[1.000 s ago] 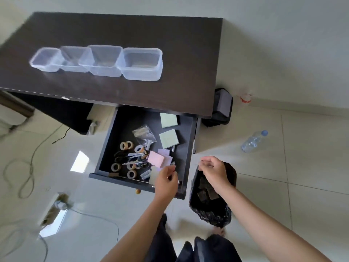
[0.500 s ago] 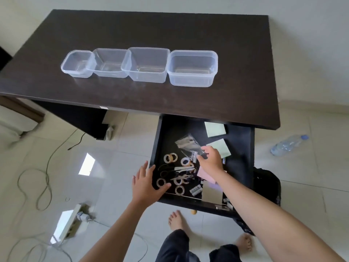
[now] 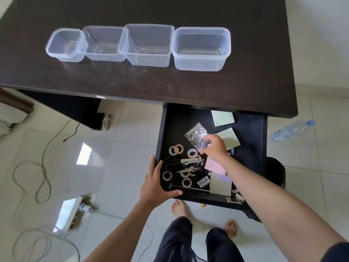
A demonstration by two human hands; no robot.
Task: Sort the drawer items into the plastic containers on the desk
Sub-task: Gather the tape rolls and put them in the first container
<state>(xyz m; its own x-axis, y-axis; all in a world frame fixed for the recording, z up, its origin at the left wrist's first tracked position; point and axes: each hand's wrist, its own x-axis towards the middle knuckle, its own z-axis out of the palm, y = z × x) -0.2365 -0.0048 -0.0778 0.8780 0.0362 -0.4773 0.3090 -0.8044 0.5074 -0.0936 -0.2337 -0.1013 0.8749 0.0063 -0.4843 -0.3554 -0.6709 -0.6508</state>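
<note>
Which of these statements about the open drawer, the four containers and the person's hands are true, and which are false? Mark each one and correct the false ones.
1. All four plastic containers on the desk hold nothing yet. True.
2. The right hand is reaching for the black-handled scissors. False: its fingers are at the clear plastic bag; the scissors lie untouched nearer the drawer's left side.
3. The left hand rests on the drawer at its front left corner. True.
4. The drawer is closed. False: it is pulled out, showing tape rolls and sticky note pads.
5. A water bottle stands on the desk. False: it lies on the floor.
</note>
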